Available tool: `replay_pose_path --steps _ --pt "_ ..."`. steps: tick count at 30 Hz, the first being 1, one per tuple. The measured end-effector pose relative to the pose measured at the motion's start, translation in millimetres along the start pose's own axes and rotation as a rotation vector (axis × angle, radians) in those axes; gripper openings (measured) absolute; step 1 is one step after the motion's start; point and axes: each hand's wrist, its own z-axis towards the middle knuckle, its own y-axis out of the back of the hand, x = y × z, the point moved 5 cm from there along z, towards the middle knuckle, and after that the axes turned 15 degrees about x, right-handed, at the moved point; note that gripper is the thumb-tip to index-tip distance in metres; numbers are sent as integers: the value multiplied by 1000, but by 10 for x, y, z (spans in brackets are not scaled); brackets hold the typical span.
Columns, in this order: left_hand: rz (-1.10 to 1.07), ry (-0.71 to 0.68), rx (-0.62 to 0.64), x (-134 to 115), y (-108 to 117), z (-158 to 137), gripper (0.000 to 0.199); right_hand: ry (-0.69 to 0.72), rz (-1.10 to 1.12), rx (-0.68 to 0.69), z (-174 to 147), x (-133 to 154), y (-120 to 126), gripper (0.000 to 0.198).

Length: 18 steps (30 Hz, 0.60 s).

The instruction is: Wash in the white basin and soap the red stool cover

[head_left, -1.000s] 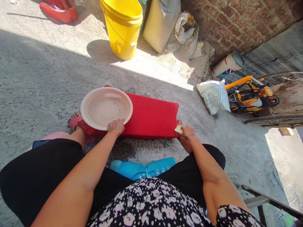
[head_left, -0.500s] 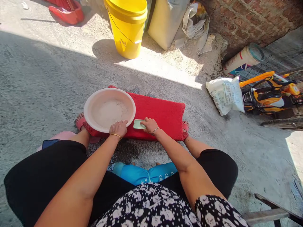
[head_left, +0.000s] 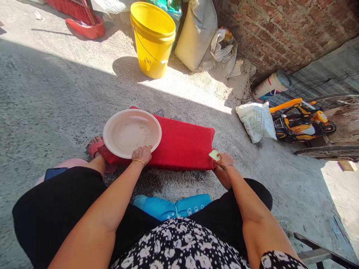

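Note:
At the left end of a red cloth stands a round, pale pink basin with a whitish, wet-looking bottom. My left hand is closed over its near right rim. My right hand grips a pale green scrub brush at the cloth's right end. Its flat, rounded back faces up; any bristles are hidden. The cloth is spread over a long, low support that I cannot make out, and its ends hang down by my feet.
Beyond the cloth stand a yellow bucket, a grey sack and a red dustpan. To the right are a white bag and a toy excavator. A phone lies by my left knee.
My right hand has moved to the right along the red cloth with the scrub brush, from beside the basin to the far right end. My left hand stays on the basin rim.

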Motion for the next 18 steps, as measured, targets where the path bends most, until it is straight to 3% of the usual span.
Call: replay_pose_path --steps 3,8,11,14,18 --pt "12 -13 -2 -8 18 -26 50 185 -38 -43 -37 802 146 41" --pt "22 -5 11 -15 30 -39 50 662 -206 -98 -273 2401 370 42" --pt "41 14 26 -15 28 -36 50 814 -227 -111 -333 2928 427 42" --pt "72 20 24 -19 31 -36 52 821 -191 -94 -194 2901 401 43" --pt "96 24 14 -23 40 -37 52 659 -118 -21 149 2104 251 48"
